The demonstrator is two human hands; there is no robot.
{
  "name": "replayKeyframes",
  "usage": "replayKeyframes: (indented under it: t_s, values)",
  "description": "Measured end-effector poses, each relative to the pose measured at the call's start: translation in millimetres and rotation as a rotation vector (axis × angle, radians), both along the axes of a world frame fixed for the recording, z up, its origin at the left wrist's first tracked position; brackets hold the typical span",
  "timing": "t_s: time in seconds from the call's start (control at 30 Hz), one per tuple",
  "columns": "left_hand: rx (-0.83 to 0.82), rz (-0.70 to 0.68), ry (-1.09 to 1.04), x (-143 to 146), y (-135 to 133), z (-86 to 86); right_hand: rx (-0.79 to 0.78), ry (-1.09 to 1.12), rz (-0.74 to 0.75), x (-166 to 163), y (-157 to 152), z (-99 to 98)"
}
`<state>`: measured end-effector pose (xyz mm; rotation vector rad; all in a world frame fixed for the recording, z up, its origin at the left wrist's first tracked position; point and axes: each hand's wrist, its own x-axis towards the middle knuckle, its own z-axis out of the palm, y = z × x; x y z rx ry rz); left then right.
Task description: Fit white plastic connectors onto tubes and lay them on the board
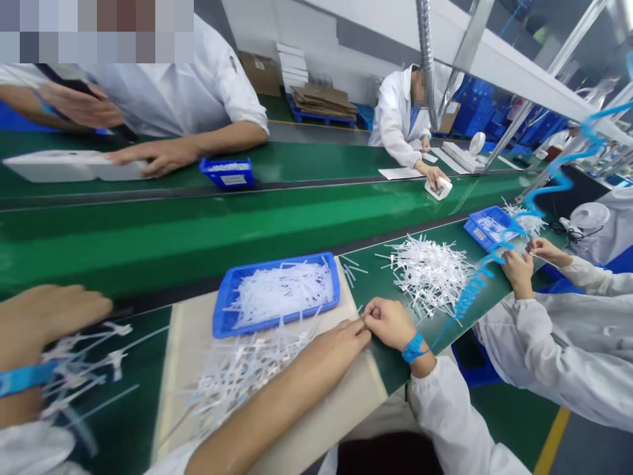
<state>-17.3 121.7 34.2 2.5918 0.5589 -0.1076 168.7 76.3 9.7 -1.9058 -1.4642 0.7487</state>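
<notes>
My left hand [349, 336] reaches across a beige board [346, 389], its fingers closed and meeting those of my right hand. My right hand [390, 323], with a blue wristband [414, 348], is closed in a pinch at the board's right edge. What the fingertips hold is too small and hidden to make out. Under and beside my left forearm lies a loose heap of thin white plastic strips with small white fittings [247, 369]. Behind it stands a blue tray [222, 307] filled with translucent white strips [287, 290].
A large pile of white pieces [430, 270] lies right of my hands, near a coiled blue air hose [548, 178]. A neighbour's hand [54, 313] is at left; another's hands [519, 267] work at right. Beyond runs a green conveyor belt [173, 227], with people opposite.
</notes>
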Motion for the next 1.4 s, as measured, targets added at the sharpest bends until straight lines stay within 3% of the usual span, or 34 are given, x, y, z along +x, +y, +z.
replayKeyframes:
  t_s: [0.27, 0.57, 0.7, 0.93, 1.13, 1.3, 1.4]
  values:
    - [-0.004, 0.049, 0.179, 9.2, -1.7, 18.1, 0.135, 0.333, -0.213, 12.5, -6.8, -17.8]
    - [0.022, 0.006, 0.183, 28.5, -35.9, 5.4, 0.206, 0.759, -0.266, 30.9, -57.3, -5.7]
    - [0.069, 0.041, 0.187, 36.4, -40.6, 6.3, 0.178, 0.815, -0.296, 39.7, -81.8, -2.8]
    - [0.108, 0.140, 0.104, 27.3, -28.4, 14.1, 0.149, 0.665, -0.209, 31.3, -92.1, -3.0]
    - [0.074, 0.078, -0.134, 15.0, -69.3, 22.4, 0.186, 0.619, -0.260, 28.0, -88.3, -20.4]
    - [0.173, 0.089, 0.076, 12.8, -81.2, 9.7, 0.228, 0.569, -0.243, 32.6, -91.2, -23.4]
    - [0.195, 0.085, 0.045, 18.8, -75.7, -1.1, 0.240, 0.508, -0.219, 35.4, -91.5, -21.8]
